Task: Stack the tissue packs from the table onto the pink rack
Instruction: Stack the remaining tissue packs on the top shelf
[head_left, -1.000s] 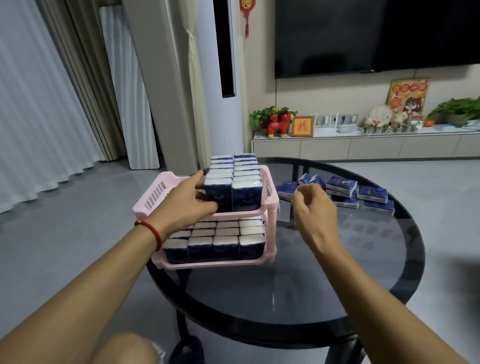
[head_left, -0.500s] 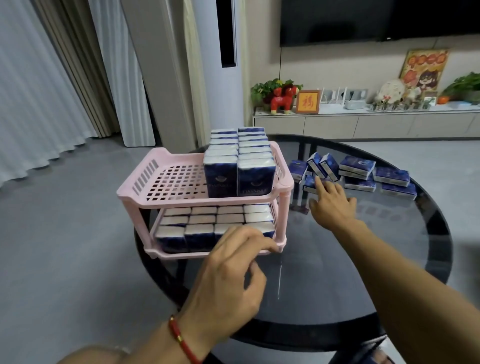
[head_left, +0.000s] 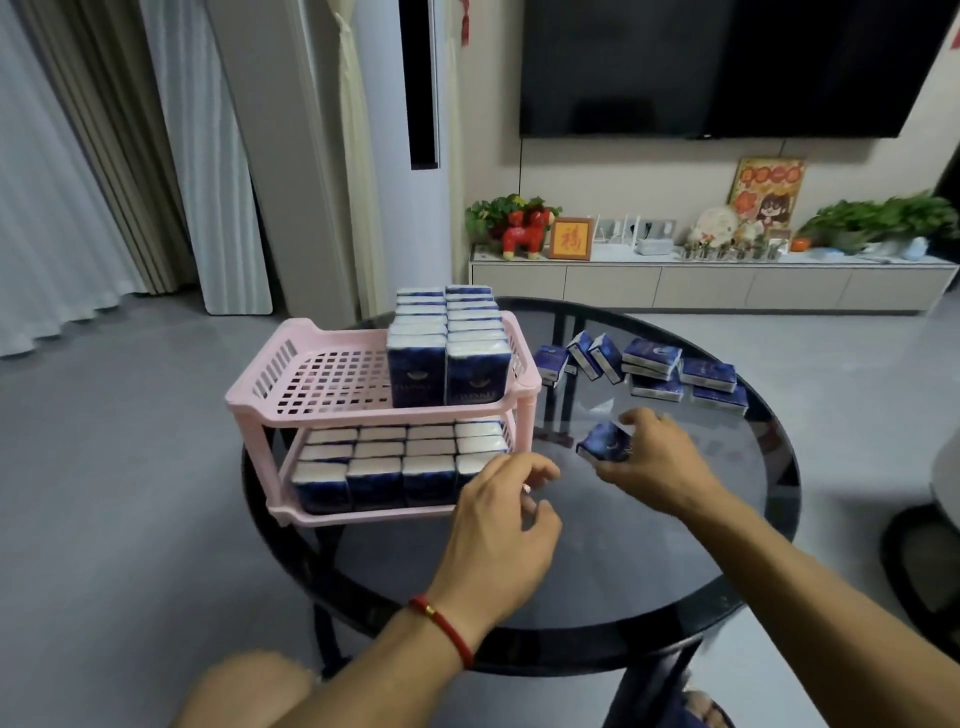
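Note:
A pink two-tier rack (head_left: 291, 384) stands on the left of the round glass table (head_left: 623, 561). Its upper tier holds two rows of upright blue tissue packs (head_left: 447, 343) on the right side; the lower tier is filled with packs (head_left: 400, 457). My right hand (head_left: 654, 462) grips one blue tissue pack (head_left: 605, 441) just right of the rack. My left hand (head_left: 504, 530) hovers by the rack's lower front corner, fingers loosely curled, holding nothing. Several loose packs (head_left: 654, 364) lie at the table's far side.
A grey floor surrounds the table. Behind stand a low TV cabinet (head_left: 711, 280) with ornaments and plants, a wall television, a white floor-standing unit and curtains. A dark round object (head_left: 930, 561) sits at the right edge.
My right hand reached the loose packs, took one and drew it back toward the rack. My left hand left the upper tier and dropped to the rack's lower front corner.

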